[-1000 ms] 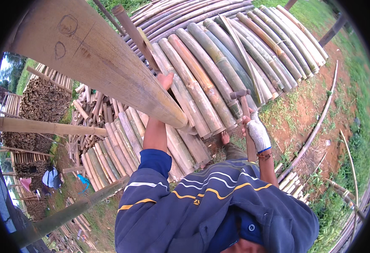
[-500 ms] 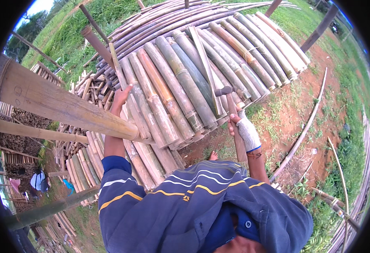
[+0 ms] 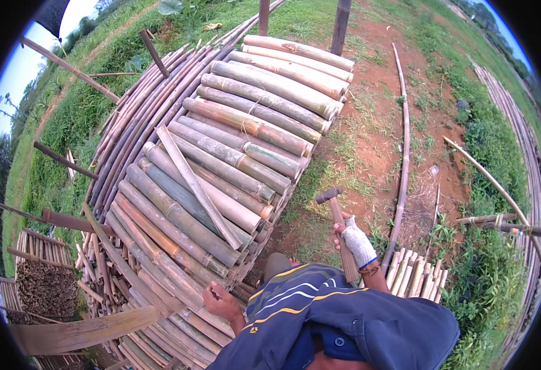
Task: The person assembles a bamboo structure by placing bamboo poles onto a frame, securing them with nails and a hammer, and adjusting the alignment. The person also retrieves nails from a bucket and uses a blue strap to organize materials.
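Note:
My right hand (image 3: 354,242), in a white glove with bare fingertips, is closed round the wooden handle of a hammer (image 3: 338,216). The dark head points up and away, over bare ground beside the bamboo stack. Down at the near edge of the bamboo, my left hand (image 3: 220,301) is loosely curled, with nothing visible in its fingers. A row of thick cut bamboo poles (image 3: 181,206) lies side by side on the stack. Across several of them rests a pale split bamboo strip (image 3: 198,188). Another long strip (image 3: 121,262) lies along the left end of the row.
Long thin bamboo poles (image 3: 150,92) run behind the row. A thick bamboo post (image 3: 85,330) crosses the lower left. Dark upright stakes (image 3: 341,28) stand at the back. One long pole (image 3: 401,148) lies on the red ground to the right, near short cut pieces (image 3: 413,276).
My view has turned right. My left hand has come off the strip at the stack's left and drawn back toward my body. The hammer stays in my right hand, now farther from the poles.

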Demonstrator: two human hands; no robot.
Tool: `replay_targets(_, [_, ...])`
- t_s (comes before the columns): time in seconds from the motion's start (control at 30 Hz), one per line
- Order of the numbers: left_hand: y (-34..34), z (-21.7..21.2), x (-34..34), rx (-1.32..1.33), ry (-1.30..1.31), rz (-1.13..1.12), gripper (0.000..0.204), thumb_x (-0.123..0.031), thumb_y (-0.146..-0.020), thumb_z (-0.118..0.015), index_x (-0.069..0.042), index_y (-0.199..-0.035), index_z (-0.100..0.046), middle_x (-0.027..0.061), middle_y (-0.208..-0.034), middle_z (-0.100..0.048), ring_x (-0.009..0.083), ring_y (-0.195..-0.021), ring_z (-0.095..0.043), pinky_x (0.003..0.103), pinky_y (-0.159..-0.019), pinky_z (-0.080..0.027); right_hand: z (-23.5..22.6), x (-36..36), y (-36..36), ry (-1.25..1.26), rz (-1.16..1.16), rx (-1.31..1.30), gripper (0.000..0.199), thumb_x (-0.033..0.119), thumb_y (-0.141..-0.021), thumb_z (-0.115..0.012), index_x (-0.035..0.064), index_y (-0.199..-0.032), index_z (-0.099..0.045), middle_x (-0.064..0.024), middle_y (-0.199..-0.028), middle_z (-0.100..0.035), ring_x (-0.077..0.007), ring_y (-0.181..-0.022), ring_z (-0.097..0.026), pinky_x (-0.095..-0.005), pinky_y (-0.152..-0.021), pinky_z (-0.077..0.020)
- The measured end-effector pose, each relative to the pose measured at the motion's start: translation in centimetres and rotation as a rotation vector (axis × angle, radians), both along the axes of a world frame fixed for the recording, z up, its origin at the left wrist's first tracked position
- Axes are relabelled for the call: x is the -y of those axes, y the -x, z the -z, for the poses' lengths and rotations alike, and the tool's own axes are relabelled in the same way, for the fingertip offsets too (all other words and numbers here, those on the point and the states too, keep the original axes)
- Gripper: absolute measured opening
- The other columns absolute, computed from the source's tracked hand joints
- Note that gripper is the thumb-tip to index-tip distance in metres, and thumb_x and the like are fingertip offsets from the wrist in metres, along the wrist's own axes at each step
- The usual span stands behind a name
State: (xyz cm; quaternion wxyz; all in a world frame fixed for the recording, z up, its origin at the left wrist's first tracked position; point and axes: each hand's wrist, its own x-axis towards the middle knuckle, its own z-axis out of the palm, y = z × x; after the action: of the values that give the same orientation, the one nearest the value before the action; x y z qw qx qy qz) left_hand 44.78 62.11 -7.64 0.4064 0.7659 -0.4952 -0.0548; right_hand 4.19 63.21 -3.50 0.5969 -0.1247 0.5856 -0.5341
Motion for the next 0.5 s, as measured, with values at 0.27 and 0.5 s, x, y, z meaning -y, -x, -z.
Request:
replay_targets(0.27, [4.7, -5.7, 25.8, 0.206, -0.338, 0.048, 0.088, -0.069, -0.083, -0.074, 0.004, -0.133, -0.063, 0.027, -0.128, -0.066, 0.0424, -0.119, -0.063, 0.052, -0.1, -0.05, 0.9, 5.1, 2.5, 0.085, 0.013, 0.112, 0.052, 0.011, -0.104, -0.057, 0.0136, -0.151, -0.034, -0.0074, -0.089, -0.056, -0.0157, -0.061, -0.057, -0.0299, -0.05, -0.0483])
replay_targets(0.5, [8.2, -0.7, 30.6, -0.034, -0.403, -0.003, 0.076, -0.043, -0.073, -0.088, 0.006, -0.124, -0.06, 0.0282, -0.112, -0.071, 0.0423, -0.107, -0.07, 0.049, -0.094, -0.053, 4.9, 8.2, 11.1, 0.056, 0.216, 0.122, 0.054, 0.011, -0.102, -0.058, 0.0127, -0.15, -0.033, -0.0089, -0.081, -0.056, -0.0178, -0.061, -0.056, -0.0308, -0.047, -0.0473])
